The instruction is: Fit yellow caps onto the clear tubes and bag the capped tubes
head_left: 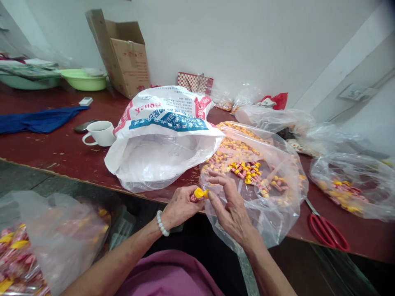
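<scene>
My left hand (182, 207), wearing a pale bead bracelet (162, 223), is closed around small red-patterned pieces with yellow tops (199, 193). The exact kind of these pieces is too small to make out. To the right, my right hand (231, 205) has its fingers apart, the thumb tip at the yellow end of a piece. Beneath and beyond it lies a clear plastic bag (286, 209), spread wide, with many similar red and yellow pieces (247, 170) in it. A white printed sack (166, 107) gapes towards me, its clear liner showing.
Red-handled scissors (328, 232) lie near the dark red table's (61, 152) front edge. A white mug (100, 133), blue cloth (43, 119), green basin (83, 80) and cardboard box (129, 61) stand left. More bagged pieces are at right (345, 191) and lower left (20, 255).
</scene>
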A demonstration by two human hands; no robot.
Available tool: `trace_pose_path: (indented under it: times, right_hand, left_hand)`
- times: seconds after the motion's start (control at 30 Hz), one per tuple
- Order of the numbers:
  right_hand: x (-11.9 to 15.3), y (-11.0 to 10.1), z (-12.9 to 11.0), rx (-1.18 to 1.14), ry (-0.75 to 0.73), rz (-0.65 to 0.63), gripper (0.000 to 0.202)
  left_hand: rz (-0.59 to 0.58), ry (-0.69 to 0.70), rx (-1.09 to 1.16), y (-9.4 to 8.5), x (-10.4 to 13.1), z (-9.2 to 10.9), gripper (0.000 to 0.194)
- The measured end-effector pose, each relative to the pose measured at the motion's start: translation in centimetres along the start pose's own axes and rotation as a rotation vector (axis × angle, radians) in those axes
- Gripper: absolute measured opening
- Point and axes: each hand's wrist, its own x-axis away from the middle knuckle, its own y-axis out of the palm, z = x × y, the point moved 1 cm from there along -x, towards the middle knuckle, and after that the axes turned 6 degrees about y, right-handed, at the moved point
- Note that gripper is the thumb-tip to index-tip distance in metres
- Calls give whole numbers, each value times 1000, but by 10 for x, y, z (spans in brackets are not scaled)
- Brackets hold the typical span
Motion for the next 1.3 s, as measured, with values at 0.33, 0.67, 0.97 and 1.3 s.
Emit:
trace_pose_path:
  times: [0.33, 0.67, 0.97, 1.3]
  right_hand:
    - [10, 14, 5, -20, -13, -181, 39]
    - [-30, -29, 165, 597, 404, 113, 31]
    - [-35, -19, 169, 787, 527, -27, 22]
    - [-60, -13, 175, 670, 686, 2, 24]
  left_hand:
    - [-13, -5, 145, 1, -1, 1, 9]
    - [531, 55, -138, -113, -57, -34, 24]
    - [185, 140, -609, -144, -148, -89, 29]
    - [-216, 224, -684, -143, -181, -101, 24]
